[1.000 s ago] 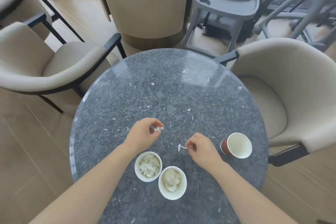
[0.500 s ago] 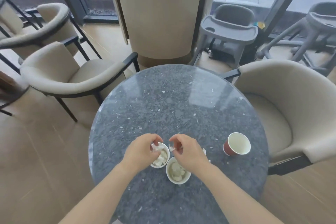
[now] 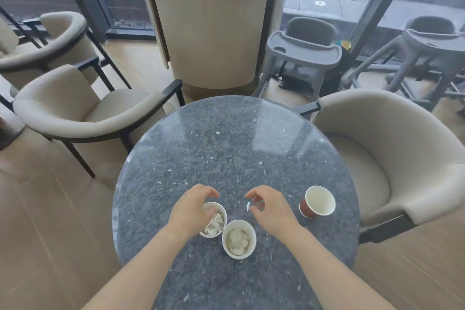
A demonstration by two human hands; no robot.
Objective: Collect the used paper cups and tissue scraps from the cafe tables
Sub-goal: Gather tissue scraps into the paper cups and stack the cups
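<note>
Stone, paper, upholstery
The desk (image 3: 226, 148) is glossy, speckled dark stone; the red paper cup (image 3: 317, 201) looks matt, the tissue scraps (image 3: 236, 240) crumpled; the armchair (image 3: 377, 121) at its right edge wears matt beige upholstery.

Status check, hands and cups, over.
Left hand loose over a filled cup. Right hand by a scrap, grip unclear. Red cup empty, apart. Nothing blocking.
</note>
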